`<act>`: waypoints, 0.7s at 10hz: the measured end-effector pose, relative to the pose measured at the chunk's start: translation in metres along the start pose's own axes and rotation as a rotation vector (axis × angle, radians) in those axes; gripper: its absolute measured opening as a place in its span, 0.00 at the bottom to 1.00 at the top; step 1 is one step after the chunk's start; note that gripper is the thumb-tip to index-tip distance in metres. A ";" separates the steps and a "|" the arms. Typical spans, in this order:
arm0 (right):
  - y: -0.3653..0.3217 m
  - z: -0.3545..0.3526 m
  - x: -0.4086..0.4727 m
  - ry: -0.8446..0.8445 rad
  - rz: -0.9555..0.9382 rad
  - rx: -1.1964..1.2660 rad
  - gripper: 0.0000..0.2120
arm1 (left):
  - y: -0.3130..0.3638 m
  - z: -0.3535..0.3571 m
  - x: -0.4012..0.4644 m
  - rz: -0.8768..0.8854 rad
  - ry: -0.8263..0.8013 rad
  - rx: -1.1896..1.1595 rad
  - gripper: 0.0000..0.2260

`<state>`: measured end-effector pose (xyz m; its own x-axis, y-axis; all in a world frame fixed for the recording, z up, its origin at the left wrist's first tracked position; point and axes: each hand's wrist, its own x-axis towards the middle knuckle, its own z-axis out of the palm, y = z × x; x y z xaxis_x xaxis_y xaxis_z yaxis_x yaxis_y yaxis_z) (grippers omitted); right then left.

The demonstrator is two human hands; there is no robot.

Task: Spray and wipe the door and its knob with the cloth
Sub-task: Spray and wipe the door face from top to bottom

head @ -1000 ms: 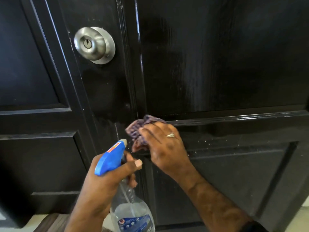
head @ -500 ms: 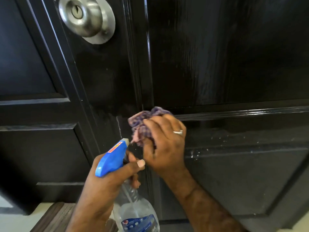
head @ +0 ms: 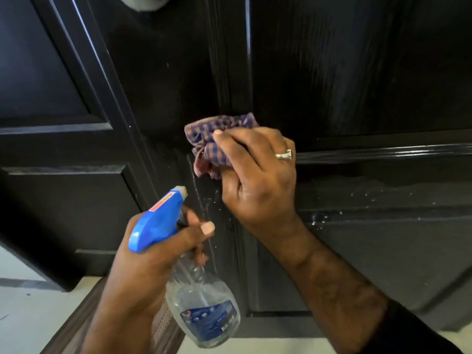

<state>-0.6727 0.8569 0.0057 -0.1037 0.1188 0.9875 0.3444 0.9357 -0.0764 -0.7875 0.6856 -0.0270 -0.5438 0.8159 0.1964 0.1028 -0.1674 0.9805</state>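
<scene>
We are seeing one door (head: 344,72), one knob (head: 145,2), one cloth (head: 212,139), one spray bottle (head: 201,302), one ring (head: 284,155) and two hands (head: 258,180) (head: 153,256).

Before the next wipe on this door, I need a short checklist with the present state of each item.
1. Cloth gripped by right hand: ok.
2. Cloth against the door: ok.
3. Spray bottle held by left hand: ok.
4. Liquid in the bottle: ok, some is visible.
5. Droplets on the lower panel wiped: not ok.
6. Knob clean: cannot tell, mostly out of frame.
</scene>
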 end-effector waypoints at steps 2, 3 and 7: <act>-0.008 -0.012 -0.047 -0.069 0.073 -0.085 0.18 | -0.009 -0.017 0.000 -0.021 0.060 -0.051 0.08; -0.014 -0.005 -0.029 -0.008 0.099 -0.091 0.15 | -0.009 -0.022 0.000 -0.006 0.064 -0.043 0.09; -0.010 0.000 -0.033 0.007 0.052 -0.056 0.13 | 0.012 -0.034 -0.012 0.070 0.047 -0.133 0.14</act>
<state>-0.6725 0.8440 -0.0265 -0.0784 0.1639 0.9834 0.4004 0.9085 -0.1196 -0.8080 0.6553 -0.0178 -0.5781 0.7733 0.2606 0.0326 -0.2972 0.9543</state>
